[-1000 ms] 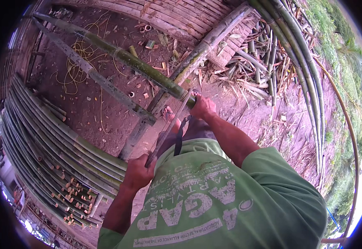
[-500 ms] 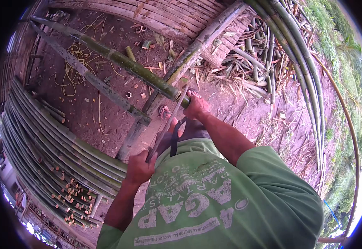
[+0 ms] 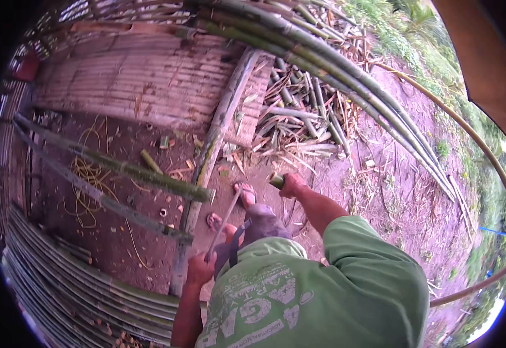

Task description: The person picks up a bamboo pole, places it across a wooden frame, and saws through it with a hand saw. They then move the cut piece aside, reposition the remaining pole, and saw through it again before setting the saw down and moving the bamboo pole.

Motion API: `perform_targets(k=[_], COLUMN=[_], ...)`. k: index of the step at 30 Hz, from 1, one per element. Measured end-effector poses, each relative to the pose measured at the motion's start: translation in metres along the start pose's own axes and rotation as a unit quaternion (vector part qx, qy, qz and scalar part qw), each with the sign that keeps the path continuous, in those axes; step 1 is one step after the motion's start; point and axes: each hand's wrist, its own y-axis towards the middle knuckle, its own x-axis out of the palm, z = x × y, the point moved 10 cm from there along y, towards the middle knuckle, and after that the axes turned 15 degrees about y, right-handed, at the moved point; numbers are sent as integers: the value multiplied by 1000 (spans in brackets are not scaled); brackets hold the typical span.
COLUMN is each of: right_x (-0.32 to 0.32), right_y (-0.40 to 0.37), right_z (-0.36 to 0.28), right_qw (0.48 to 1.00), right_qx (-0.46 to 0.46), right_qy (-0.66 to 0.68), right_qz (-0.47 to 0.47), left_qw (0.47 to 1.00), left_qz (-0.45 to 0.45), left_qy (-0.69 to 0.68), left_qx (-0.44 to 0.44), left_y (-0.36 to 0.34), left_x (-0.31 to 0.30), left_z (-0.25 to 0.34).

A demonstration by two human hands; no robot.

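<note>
My left hand [image 3: 201,269] is wrapped round the dark handle of a hand saw [image 3: 224,222], its long narrow blade pointing up and away over my feet. Farther to the right, my right hand [image 3: 293,185] grips a short piece of green bamboo [image 3: 276,181], held out in the air with its pale hollow end facing left. A thick green bamboo pole [image 3: 154,177] rests across a bamboo beam [image 3: 205,168], its pale cut end just left of the saw's tip. Beside it lies a second, greyer pole [image 3: 119,207].
A slatted bamboo platform [image 3: 137,78] stands ahead, with a heap of bamboo offcuts [image 3: 308,110] at its right. Long poles [image 3: 345,75] arch across the upper right. More bamboo poles [image 3: 90,278] are stacked at lower left. Yellow cord [image 3: 87,174] lies coiled on the dirt.
The short bamboo piece has come off the pole's end, and my right hand has carried it to the right. The saw has left the pole. My view has shifted.
</note>
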Motion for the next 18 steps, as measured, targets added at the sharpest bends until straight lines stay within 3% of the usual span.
perform_targets(k=[1, 4, 6, 9, 12, 15, 17, 18], right_x=[-34, -149, -231, -323, -387, -437, -468, -484], right_y=[2, 1, -15, -37, -65, -77, -103, -91], right_z=[11, -3, -48, -130, -207, -264, -275, -253], right_qw=[1000, 995, 986, 951, 895, 788, 709, 724], right_qx=[-10, -20, -47, -167, -259, -434, -456, -398], right_qy=[-22, -68, -95, -169, -227, -236, -260, -240], right_qz=[16, 71, 131, 196, 282, 368, 471, 510], left_qw=[998, 996, 992, 992, 994, 995, 996, 996], left_qz=[-47, -63, -55, -34, -6, 30, 38, 37], left_qy=[3, 56, 107, 115, 91, 90, 79, 75], left_qx=[-31, -2, 28, 39, 58, 33, 15, 3], left_y=[-13, -28, -24, -12, -2, 2, 4, 0], left_x=[2, -5, -5, -14, -26, -41, -44, -44], left_z=[-9, -5, 1, 21, 44, 64, 75, 77])
